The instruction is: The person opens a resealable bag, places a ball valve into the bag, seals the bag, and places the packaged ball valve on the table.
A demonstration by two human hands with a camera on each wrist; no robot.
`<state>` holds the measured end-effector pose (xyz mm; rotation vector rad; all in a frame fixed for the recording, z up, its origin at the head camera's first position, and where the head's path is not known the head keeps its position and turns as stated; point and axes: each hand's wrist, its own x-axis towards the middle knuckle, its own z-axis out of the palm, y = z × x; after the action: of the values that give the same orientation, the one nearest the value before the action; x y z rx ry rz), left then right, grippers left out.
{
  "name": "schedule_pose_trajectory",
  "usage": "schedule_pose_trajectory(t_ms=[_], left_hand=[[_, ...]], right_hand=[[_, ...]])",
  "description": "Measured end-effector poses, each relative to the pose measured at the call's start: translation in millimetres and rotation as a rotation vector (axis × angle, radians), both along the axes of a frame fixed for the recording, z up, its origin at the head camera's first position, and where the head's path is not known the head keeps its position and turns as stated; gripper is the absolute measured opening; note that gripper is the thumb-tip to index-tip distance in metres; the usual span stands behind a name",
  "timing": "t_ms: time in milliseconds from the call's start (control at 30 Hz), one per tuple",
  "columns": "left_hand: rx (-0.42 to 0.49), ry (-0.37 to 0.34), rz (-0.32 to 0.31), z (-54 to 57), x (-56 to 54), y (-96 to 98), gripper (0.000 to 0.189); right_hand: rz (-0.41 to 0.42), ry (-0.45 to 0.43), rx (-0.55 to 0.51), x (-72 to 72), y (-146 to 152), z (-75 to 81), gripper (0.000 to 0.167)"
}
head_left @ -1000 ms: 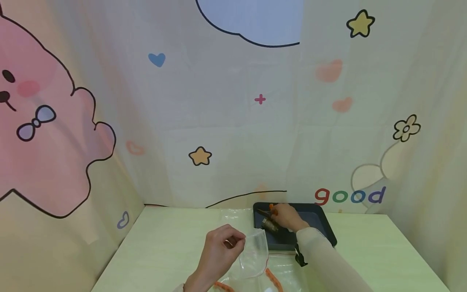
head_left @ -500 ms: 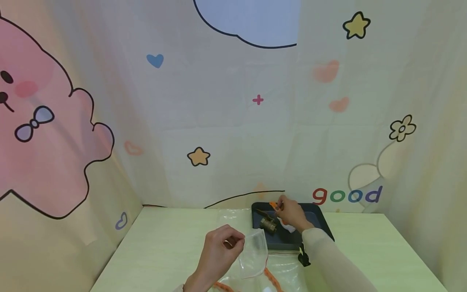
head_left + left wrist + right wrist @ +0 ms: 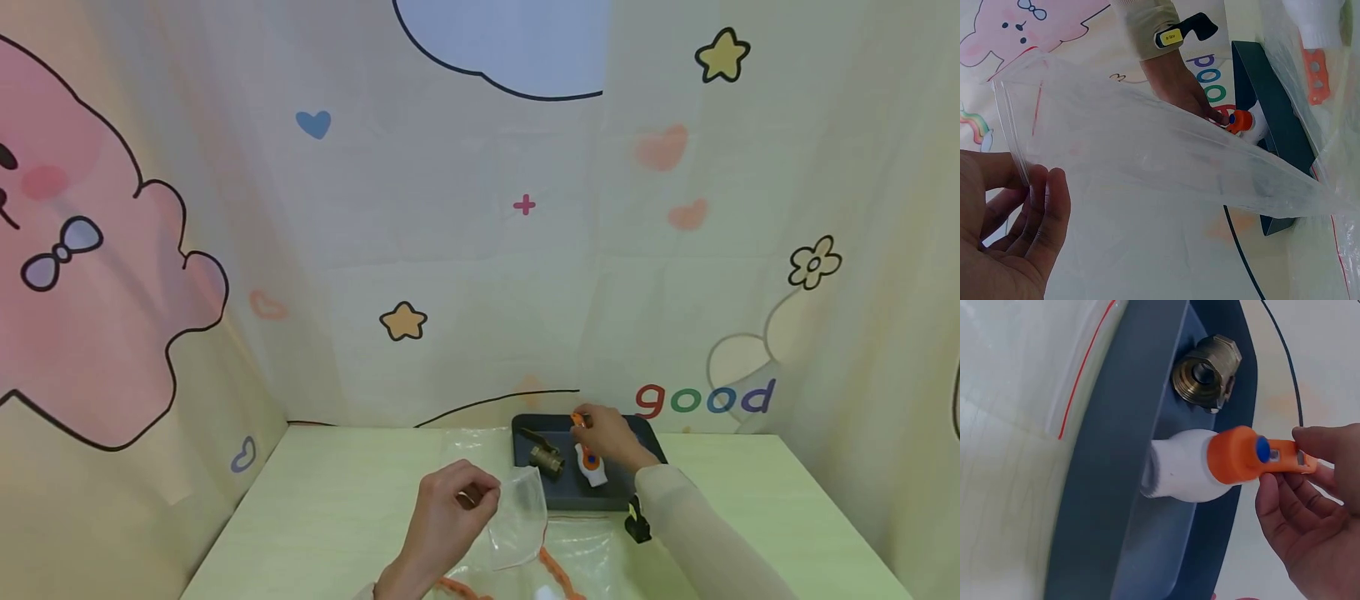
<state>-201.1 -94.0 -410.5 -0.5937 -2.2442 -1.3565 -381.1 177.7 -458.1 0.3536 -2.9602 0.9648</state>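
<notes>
Through the right wrist camera I'm seeing the right grip [image 3: 1319, 512] pinching the far end of an orange handle [image 3: 1235, 456], thumb above and fingers below, with some fingertips disappearing behind it. The handle is topping a white valve [image 3: 1188, 465], which is lying tilted within the walls of a dark blue tray [image 3: 1104, 487]; I can't tell whether its lower end is touching the floor there. Just beside it a brass fitting [image 3: 1207, 372] is resting in the tray, its dark lever [image 3: 532, 438] showing only in the head view.

Nearer, the left grip [image 3: 1016, 219] is pinching the edge of a clear bag [image 3: 1129, 144], fingers curling at the rim. I'm not making out how wide the mouth is standing, and the film is veiling part of the tray in that wrist view.

On the pale desk [image 3: 300, 517] I'm seeing flat plastic film [image 3: 592, 542] in front of the tray and orange strips [image 3: 557, 573] running off the lower edge. Behind, a patterned curtain [image 3: 450, 208] is hanging, its pink figure [image 3: 97, 333] being cut off at the left.
</notes>
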Motion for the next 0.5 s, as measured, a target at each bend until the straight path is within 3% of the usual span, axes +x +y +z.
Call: schedule_pose_trajectory(t_ms=[167, 500], left_hand=[[0.006, 0.008, 0.005, 1.8, 1.4, 0.7, 0.022], [0.017, 0.009, -0.001, 3.8, 5.5, 1.7, 0.025]], right_hand=[[0.003, 0.015, -0.031, 2.6, 6, 4.4, 0.024], [0.051, 0.011, -0.089, 14.6, 15, 8.0, 0.015]])
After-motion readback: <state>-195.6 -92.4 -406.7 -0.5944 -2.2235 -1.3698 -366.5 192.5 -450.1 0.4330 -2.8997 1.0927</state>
